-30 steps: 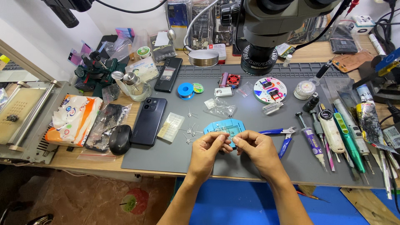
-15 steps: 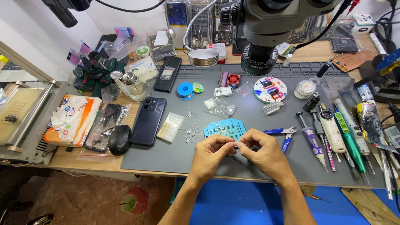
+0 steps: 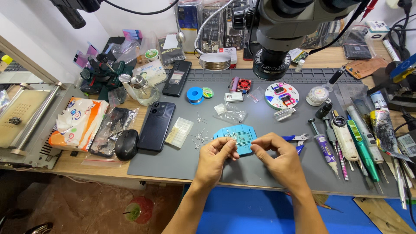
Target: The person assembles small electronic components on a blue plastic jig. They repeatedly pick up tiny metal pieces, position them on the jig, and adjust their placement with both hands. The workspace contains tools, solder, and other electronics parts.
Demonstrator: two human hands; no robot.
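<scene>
Both forearms bare; no sleeves, gloves, rings.

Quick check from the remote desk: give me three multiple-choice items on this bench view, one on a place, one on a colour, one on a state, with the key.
1. Where does the black computer mouse lie?
A. left of the dark phone
B. under the microscope
C. among the pens on the right

2. What colour is the small board beyond the hands?
A. red
B. light blue
C. yellow

3. How do the left hand and right hand stand?
A. flat and apart on the mat
B. one lifted to the microscope
C. close together, fingertips pinched over the grey mat

Key: 1 A, the mouse sits at the mat's left edge, beside the dark phone. 2 B, the board shows light blue. 3 C, both hands meet in front of the board; whatever they pinch is too small to tell.
</scene>
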